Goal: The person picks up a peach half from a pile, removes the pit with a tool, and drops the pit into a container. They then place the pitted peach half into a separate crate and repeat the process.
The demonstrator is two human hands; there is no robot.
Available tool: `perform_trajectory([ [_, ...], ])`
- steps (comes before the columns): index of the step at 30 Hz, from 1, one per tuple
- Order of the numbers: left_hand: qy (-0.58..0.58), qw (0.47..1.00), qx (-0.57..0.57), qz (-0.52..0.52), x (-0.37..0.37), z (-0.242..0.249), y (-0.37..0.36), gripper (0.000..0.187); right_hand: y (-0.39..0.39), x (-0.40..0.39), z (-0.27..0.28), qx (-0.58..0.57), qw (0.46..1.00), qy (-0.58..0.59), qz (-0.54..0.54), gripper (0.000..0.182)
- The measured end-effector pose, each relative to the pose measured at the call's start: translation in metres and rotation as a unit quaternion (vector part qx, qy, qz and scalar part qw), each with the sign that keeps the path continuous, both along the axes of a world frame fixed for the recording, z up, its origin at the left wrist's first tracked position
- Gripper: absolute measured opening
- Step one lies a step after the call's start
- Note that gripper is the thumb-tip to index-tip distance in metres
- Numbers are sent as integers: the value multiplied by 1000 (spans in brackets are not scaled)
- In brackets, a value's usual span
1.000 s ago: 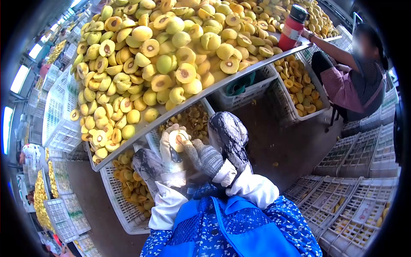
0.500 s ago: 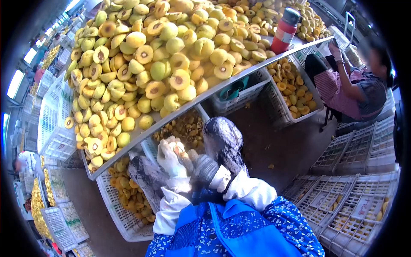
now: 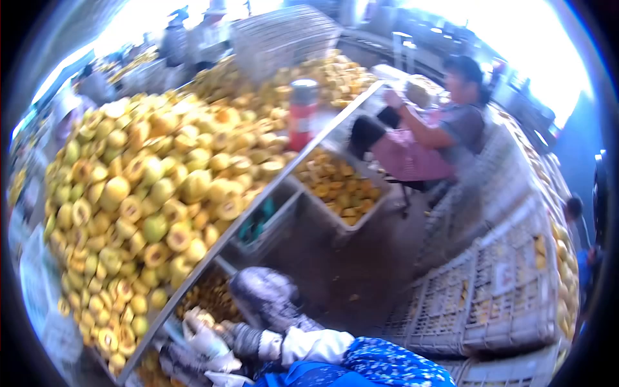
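Note:
Low at the left of centre, my left hand, in a pale glove, is closed around a small piece of fruit. Close beside it, my right hand wears a grey glove, its fingers bent toward the fruit; blur hides what they hold. Both hands are over my lap, near the metal table edge. Beyond that edge lies a large heap of halved yellow fruit. A bin of dark, small pieces sits just behind my hands.
A red bottle with a dark lid stands on the table. A crate of cut fruit is beneath its edge. To the right, a seated person works near stacked crates. Other people are at the back left.
The view has swung up and to the right, so my hands, the table and the bottle appear farther left. More of the stacked crates and background shows. My hands remain close together.

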State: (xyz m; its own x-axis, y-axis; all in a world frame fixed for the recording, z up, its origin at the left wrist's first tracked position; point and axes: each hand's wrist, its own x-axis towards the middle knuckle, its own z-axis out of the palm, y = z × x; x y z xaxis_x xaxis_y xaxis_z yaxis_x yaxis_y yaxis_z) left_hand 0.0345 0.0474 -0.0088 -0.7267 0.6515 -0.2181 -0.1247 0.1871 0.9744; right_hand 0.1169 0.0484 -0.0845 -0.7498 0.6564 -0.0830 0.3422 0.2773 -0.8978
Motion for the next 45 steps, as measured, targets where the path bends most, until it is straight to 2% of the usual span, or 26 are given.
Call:
perform_trajectory([
  [1, 36, 999, 2, -30, 0, 5, -3, 33, 2, -2, 1, -13, 1000, 13, 0, 34],
  [2, -6, 999, 37, -33, -14, -23, 0, 35, 3, -1, 4, -24, 1000, 21, -2, 35],
  [4, 44, 999, 21, -23, -2, -6, -1, 36, 2, -2, 7, -39, 999, 33, -1, 36],
  [8, 83, 995, -35, -32, -3, -7, -8, 35, 1, 1, 14, -58, 997, 45, 1, 38],
  [9, 112, 992, -43, -38, 8, 15, -9, 38, 0, 4, 16, -63, 997, 50, 1, 38],
  [12, 2, 999, 26, -25, 8, 13, -7, 36, 0, 7, 19, -77, 995, 58, 4, 40],
  [15, -5, 991, 45, -129, -30, -34, -6, 36, 5, 14, 27, -89, 994, 66, 13, 43],
  [17, 8, 983, 74, -165, -42, -46, -1, 34, 11, 17, 37, -100, 993, 67, 20, 44],
  [19, 38, 978, 62, -198, -44, -43, -2, 35, 17, 20, 43, -106, 992, 60, 34, 46],
  [22, 80, 970, 81, -214, -41, -35, -3, 34, 26, 8, 11, -84, 988, 80, 107, 48],
  [25, 53, 969, 109, -214, -35, -14, -8, 33, 23, 8, 15, -104, 984, 86, 112, 40],
  [28, 80, 955, 135, -253, -33, -3, -14, 31, 21, 17, 23, -148, 978, 86, 117, 34],
  [29, 99, 947, 76, -297, -40, -5, -17, 31, 22, 19, 23, -166, 975, 84, 120, 31],
  [31, 122, 924, 74, -354, -48, -17, -21, 29, 27, 16, 7, -179, 970, 79, 141, 28],
  [32, 120, 918, 78, -371, -50, -12, -22, 28, 31, 1, -40, -82, 971, 117, 190, 30],
  [34, 85, 947, 33, -309, -29, 31, -25, 26, 24, -25, -87, 218, 955, 115, 168, 43],
  [36, 305, 904, 107, -281, -12, 48, -31, 35, 1, 2, -17, 178, 962, 183, 93, 48],
  [37, 174, 948, 70, -259, -17, 41, -33, 38, 2, 6, -7, 180, 950, 240, 92, 34],
  [38, 37, 973, 47, -225, -25, 25, -34, 41, 2, 10, 3, 74, 963, 240, 94, 29],
  [39, -68, 977, 47, -198, -32, 7, -33, 43, -4, 14, 13, -101, 965, 224, 87, 26],
  [40, -172, 968, 56, -175, -37, -8, -34, 46, -7, 17, 19, -201, 953, 215, 76, 26],
  [41, -228, 960, 74, -142, -38, -12, -36, 44, -8, 17, 22, -247, 944, 210, 68, 28],
  [43, -321, 933, 120, -111, -39, -19, -36, 43, -7, 17, 12, -135, 971, 182, 74, 30],
  [45, -387, 906, 153, -79, -34, -16, -37, 41, -4, 17, 13, 30, 978, 189, 80, 33],
])
